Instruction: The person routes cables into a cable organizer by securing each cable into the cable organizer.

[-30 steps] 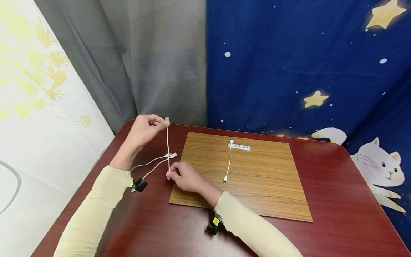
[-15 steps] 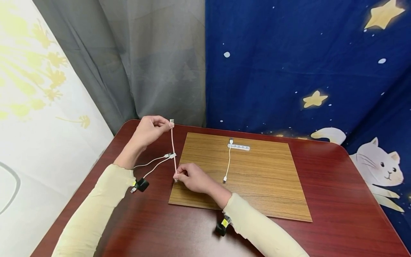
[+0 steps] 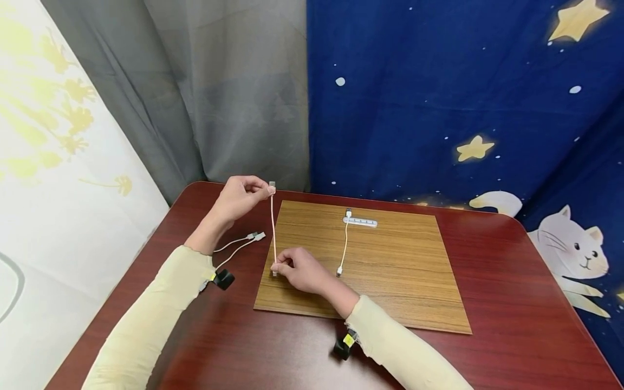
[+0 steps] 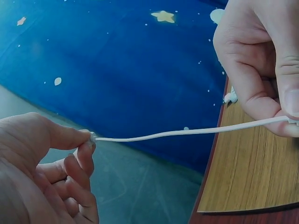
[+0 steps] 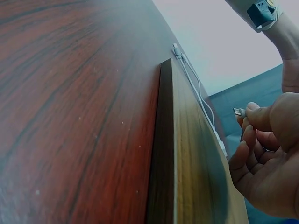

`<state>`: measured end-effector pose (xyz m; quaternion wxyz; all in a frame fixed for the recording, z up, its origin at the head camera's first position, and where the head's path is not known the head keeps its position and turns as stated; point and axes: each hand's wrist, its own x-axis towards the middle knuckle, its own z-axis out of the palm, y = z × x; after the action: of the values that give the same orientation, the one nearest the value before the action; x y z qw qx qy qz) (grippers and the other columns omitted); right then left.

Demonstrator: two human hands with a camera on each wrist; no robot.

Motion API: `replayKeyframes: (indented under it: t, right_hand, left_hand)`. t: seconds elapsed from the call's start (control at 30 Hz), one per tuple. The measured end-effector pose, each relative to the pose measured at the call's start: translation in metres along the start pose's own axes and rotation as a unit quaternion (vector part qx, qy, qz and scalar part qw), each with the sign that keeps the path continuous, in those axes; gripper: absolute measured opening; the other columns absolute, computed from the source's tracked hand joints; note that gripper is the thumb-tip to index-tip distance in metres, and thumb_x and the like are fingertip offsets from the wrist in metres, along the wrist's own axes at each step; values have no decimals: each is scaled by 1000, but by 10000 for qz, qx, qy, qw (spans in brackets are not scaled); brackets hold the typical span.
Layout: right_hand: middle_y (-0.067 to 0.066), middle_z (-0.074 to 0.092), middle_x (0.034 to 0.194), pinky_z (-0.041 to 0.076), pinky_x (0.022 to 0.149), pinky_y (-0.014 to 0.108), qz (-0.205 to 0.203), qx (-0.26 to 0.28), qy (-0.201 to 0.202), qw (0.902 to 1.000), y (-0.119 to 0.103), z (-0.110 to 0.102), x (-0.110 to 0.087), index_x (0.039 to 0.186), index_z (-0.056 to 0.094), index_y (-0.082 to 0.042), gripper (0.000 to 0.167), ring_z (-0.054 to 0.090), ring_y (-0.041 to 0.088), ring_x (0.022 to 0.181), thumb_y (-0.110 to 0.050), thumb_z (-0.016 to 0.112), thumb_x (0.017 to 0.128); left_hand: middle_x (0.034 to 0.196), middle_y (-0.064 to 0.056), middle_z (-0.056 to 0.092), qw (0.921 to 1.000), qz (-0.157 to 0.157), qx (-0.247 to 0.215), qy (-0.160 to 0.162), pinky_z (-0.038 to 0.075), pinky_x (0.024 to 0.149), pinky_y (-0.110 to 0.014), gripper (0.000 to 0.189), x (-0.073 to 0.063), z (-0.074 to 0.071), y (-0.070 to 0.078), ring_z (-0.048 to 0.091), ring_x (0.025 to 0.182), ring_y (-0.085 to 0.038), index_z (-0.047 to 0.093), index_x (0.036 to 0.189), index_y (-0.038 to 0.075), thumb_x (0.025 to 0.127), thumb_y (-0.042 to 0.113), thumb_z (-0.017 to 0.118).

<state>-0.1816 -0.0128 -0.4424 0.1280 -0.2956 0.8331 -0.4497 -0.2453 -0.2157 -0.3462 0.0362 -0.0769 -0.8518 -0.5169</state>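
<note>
Head view: the left hand [image 3: 240, 198] is raised above the red table [image 3: 487, 271] at about 10 o'clock from the wooden board [image 3: 390, 281], thumb and forefinger pinching the top plug of a white cable [image 3: 273, 227], the other fingers curled below. The cable runs taut, nearly straight down toward 6 o'clock, to the right hand [image 3: 302, 269], which pinches its lower end at the board's left edge, knuckles bent. Left wrist view shows the same cable [image 4: 187, 133] stretched between both pinches. Two loose cables [image 3: 239, 244] lie on the table at 9 o'clock from the right hand. Another cable [image 3: 345, 244] hangs from a white cable holder [image 3: 361, 222] on the board.
</note>
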Motion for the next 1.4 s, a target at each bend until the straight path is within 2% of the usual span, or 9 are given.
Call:
replayKeyframes:
  t: [0.27,0.57,0.83,1.1,1.27,1.4]
  right_hand:
    - [-9,55,68,41,63,27,84,-180,54,9998,1,-6,-6,79,69,-8,20,48,7,65,-14,69,99]
    - [-10,52,66,39,60,26,111,-310,104,9994,6,-12,-14,79,68,-9,21,46,6,63,-16,69,99]
    - [-9,51,65,38,59,27,154,-339,119,9992,7,-23,-20,80,68,-8,21,45,8,62,-15,68,100]
    - [-10,50,65,37,59,27,160,-495,206,9984,8,-31,-25,81,69,-8,20,45,8,62,-16,69,99]
    - [-9,51,66,38,59,27,164,-526,207,9983,8,-34,-29,81,67,-7,21,46,8,63,-16,69,99]
    - [-9,51,66,39,59,27,210,-526,173,9982,8,-36,-31,82,67,-7,20,46,8,62,-15,67,100]
  left_hand:
    - [93,-11,67,10000,-39,-34,-79,42,77,-37,23,2,11,3,51,86,-24,74,98,0,96,23,73]
    - [96,-13,69,9998,-5,-91,-154,44,82,-38,22,4,21,8,56,90,-24,75,99,1,96,22,72]
    - [88,-9,71,9997,6,-128,-205,46,83,-39,21,10,28,14,59,92,-27,75,98,2,96,22,72]
    - [96,-16,72,9996,60,-218,-169,47,82,-37,20,16,37,18,61,91,-23,75,99,1,96,21,72]
    - [95,-17,71,9995,41,-237,-185,46,78,-36,19,18,42,21,59,90,-26,75,98,1,95,20,73]
    - [91,-12,71,9994,27,-248,-229,46,79,-36,19,19,44,22,59,90,-26,75,97,2,95,21,73]
